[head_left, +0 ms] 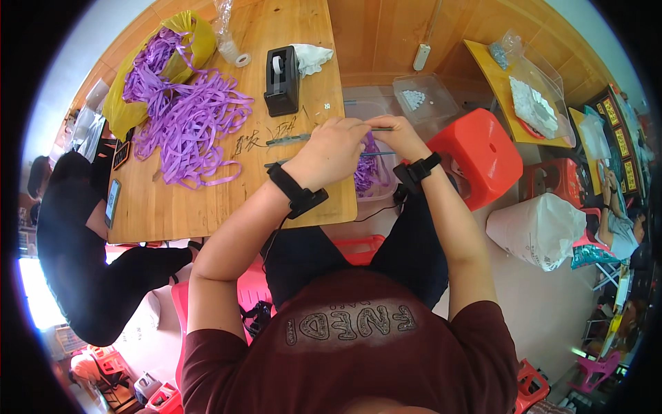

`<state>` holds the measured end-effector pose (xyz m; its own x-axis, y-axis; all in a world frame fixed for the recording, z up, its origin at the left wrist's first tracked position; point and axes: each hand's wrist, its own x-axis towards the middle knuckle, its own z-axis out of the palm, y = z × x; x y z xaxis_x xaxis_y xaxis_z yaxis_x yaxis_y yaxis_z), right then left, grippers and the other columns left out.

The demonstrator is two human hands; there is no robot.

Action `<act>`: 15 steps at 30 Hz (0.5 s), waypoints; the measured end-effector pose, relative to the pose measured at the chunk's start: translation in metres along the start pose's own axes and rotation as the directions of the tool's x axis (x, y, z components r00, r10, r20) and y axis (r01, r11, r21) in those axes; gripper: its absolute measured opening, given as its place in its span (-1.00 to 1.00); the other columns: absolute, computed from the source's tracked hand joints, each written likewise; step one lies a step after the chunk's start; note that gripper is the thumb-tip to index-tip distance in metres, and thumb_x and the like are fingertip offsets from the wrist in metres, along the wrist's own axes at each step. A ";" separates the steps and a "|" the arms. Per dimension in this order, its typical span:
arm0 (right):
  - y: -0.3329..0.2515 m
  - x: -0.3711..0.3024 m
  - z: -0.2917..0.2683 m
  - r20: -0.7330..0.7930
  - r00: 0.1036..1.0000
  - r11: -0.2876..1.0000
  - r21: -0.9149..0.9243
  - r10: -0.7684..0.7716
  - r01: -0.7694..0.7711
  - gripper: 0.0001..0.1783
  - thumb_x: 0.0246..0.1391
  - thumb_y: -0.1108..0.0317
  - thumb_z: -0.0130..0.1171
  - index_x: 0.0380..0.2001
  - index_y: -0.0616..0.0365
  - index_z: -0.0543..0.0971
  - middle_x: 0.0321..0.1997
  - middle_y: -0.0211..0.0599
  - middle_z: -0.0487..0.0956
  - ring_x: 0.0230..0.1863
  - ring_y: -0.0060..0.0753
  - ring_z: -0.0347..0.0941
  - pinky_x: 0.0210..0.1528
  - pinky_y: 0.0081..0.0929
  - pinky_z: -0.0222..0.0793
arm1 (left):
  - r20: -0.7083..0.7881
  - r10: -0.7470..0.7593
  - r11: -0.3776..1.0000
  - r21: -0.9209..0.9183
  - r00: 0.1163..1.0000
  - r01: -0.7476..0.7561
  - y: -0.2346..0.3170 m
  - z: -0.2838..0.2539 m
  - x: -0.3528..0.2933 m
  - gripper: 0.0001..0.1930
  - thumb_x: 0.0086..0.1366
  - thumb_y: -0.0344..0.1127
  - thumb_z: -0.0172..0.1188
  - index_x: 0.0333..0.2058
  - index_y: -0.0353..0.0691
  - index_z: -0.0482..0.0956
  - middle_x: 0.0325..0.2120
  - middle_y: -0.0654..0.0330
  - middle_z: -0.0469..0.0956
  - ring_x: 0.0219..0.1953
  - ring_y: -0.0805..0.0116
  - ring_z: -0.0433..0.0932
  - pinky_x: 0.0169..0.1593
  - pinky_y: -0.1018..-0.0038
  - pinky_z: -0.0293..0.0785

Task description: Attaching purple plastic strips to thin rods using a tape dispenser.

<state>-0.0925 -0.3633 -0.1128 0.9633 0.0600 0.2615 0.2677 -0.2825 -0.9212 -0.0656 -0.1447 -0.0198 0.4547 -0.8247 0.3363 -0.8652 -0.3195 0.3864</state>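
Note:
My left hand (329, 153) is over the right edge of the wooden table, back turned up and fingers curled, so what they hold is hidden. My right hand (402, 136) meets it fingertip to fingertip, closed, with a thin dark strip (381, 129) at its fingers. A flat grey-green strip (289, 139) and a thin blue rod (370, 154) show on either side of my left hand. Below the hands, a clear plastic bin (380, 194) holds purple ribbon (369, 169). Black straps with small boxes are on both wrists.
On the table (200, 217) are a heap of purple ribbons (193, 127) spilling from a yellow bag (200, 41), a black tape dispenser (281, 86) and a tape roll (242, 60). A red stool (479, 159) and white sack (538, 231) stand right. A person in black (76, 241) sits left.

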 end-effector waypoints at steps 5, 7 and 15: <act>0.013 -0.013 0.031 0.035 0.952 0.946 0.108 0.303 -0.305 -0.81 0.16 0.42 0.22 -0.19 0.29 0.65 -0.34 -0.45 0.63 -0.28 -0.67 0.44 -0.21 -0.62 0.41 | 0.136 -0.096 0.995 0.055 0.986 0.089 0.001 0.000 -0.004 -0.58 0.26 -0.36 0.04 0.10 -0.26 0.47 0.06 0.00 0.50 0.15 0.00 0.42 0.19 0.13 0.33; 0.039 -0.029 0.045 -0.032 0.987 0.985 0.080 0.158 -0.155 -0.86 0.18 0.40 0.21 -0.35 0.27 0.64 -0.43 -0.44 0.61 -0.35 -0.67 0.45 -0.27 -0.62 0.40 | 0.150 -0.095 0.994 0.061 0.984 0.087 -0.001 0.004 0.000 -0.58 0.27 -0.35 0.03 0.11 -0.25 0.47 0.07 0.01 0.50 0.16 0.01 0.41 0.19 0.12 0.32; 0.101 -0.130 0.110 0.266 0.626 0.567 0.270 0.733 -0.778 -0.79 0.26 0.43 0.00 -0.30 0.29 0.61 -0.47 -0.14 0.65 -0.57 -0.27 0.60 -0.53 -0.42 0.57 | 0.138 -0.112 0.993 0.044 0.984 0.107 -0.004 0.007 -0.001 -0.60 0.29 -0.31 0.02 0.08 -0.25 0.50 0.04 0.04 0.53 0.17 0.07 0.42 0.17 0.09 0.34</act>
<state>-0.1885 -0.2944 -0.2709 0.8045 0.0855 -0.5878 -0.5928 0.0511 -0.8038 -0.0637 -0.1461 -0.0274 0.5152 -0.8401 0.1696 -0.8203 -0.4260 0.3816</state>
